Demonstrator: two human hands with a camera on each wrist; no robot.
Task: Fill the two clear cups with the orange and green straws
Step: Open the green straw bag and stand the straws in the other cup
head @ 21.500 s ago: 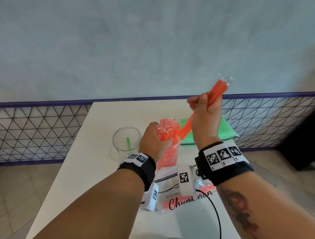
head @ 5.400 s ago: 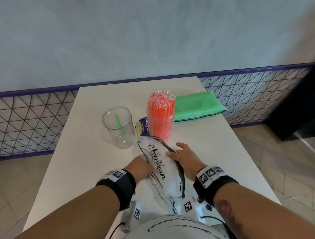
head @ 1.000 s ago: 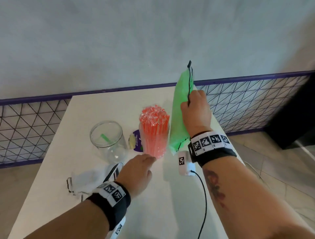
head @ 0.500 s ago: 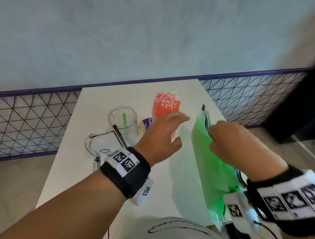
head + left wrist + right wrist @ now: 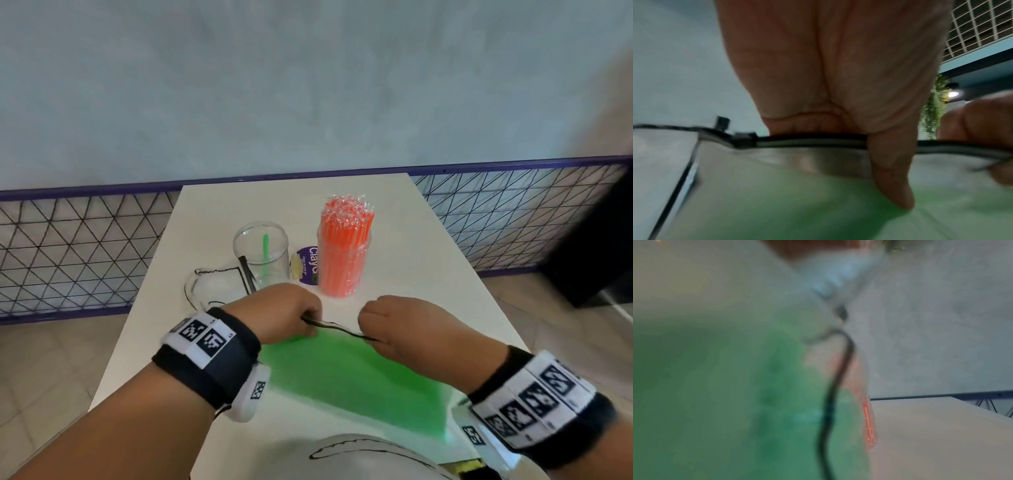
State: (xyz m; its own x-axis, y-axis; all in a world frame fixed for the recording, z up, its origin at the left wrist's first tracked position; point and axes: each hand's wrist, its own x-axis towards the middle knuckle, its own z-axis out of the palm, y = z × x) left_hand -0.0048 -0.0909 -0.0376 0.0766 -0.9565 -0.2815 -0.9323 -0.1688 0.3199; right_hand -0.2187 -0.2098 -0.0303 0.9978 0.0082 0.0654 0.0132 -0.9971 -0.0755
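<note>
A green bag (image 5: 352, 380) is seen lying flat at the near edge of the white table (image 5: 428, 287), its black zip strip (image 5: 337, 329) turned to the far side. Green straws are taken to be inside; single straws cannot be made out through the blur.

The left hand (image 5: 284, 313) is closed on the left end of the strip. In the left wrist view the thumb (image 5: 890, 170) is pressed down over the front of the strip (image 5: 809, 142) with the fingers curled behind, so the strip is pinched. The right hand (image 5: 399, 325) is closed on the right end of the strip, fingers curled round it. The right wrist view is heavily blurred; only the green bag (image 5: 756, 394) and a dark strip line (image 5: 835, 386) are recorded there.

Beyond the hands, right of centre, a clear cup (image 5: 344, 265) stands upright, packed full with wrapped orange straws (image 5: 347, 219) whose tops rise above the rim. To its left a second clear cup (image 5: 262, 257) stands upright and holds a single green straw (image 5: 264, 253), leaning. Between the two cups a purple label (image 5: 308, 270) lies on the table. An empty clear bag (image 5: 219, 286) with a black zip lies at the left, touching the near left side of the second cup.

A purple-framed wire fence (image 5: 85, 246) runs behind the table.
</note>
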